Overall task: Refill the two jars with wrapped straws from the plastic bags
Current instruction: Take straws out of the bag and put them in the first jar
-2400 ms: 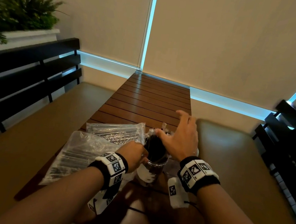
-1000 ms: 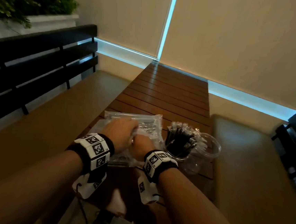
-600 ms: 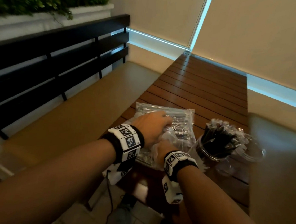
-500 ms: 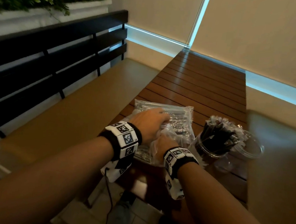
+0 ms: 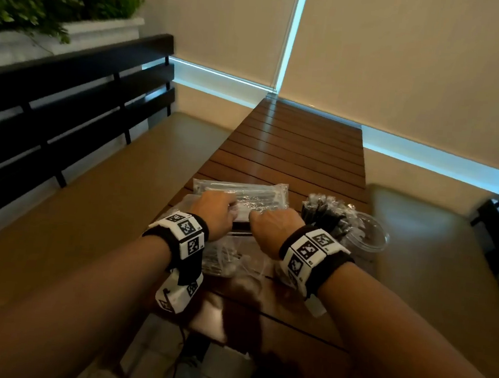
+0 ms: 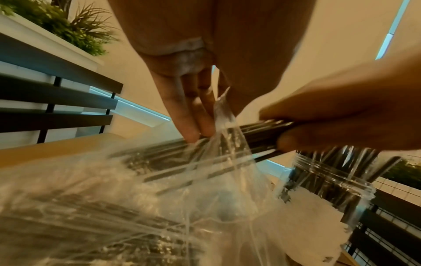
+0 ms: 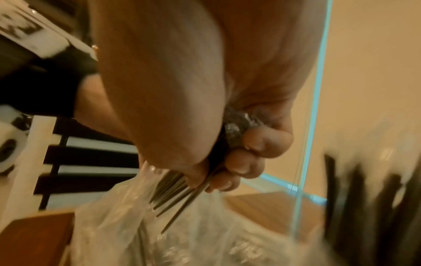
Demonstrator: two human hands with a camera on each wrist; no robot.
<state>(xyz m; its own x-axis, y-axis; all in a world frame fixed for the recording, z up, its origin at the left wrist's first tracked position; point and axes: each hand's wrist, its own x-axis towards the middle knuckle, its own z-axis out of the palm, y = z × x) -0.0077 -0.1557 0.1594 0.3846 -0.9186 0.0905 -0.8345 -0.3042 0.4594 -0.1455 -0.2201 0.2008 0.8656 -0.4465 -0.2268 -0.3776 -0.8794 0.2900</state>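
On the near end of the wooden table (image 5: 291, 150) lies a clear plastic bag (image 5: 229, 263) of black wrapped straws. My left hand (image 5: 214, 213) pinches the bag's film; its fingers (image 6: 189, 115) stretch the plastic upward. My right hand (image 5: 270, 230) grips a bundle of wrapped straws (image 6: 257, 133), which sticks out of the bag's mouth. The straw ends (image 7: 175, 190) poke from under the fist. To the right stands a clear jar (image 5: 324, 223) full of black straws. Beside it stands a second clear jar (image 5: 365, 235) with little in it.
A second, sealed bag of straws (image 5: 242, 191) lies just behind my hands. Padded benches (image 5: 112, 206) with black slatted backs run along both sides of the table. A planter (image 5: 62, 3) sits at upper left. Blinds close off the far end.
My right hand left the filled jar and joined the left at the near bag. Since half a second ago it has closed on a bundle of straws and lifted it out of the bag's mouth.
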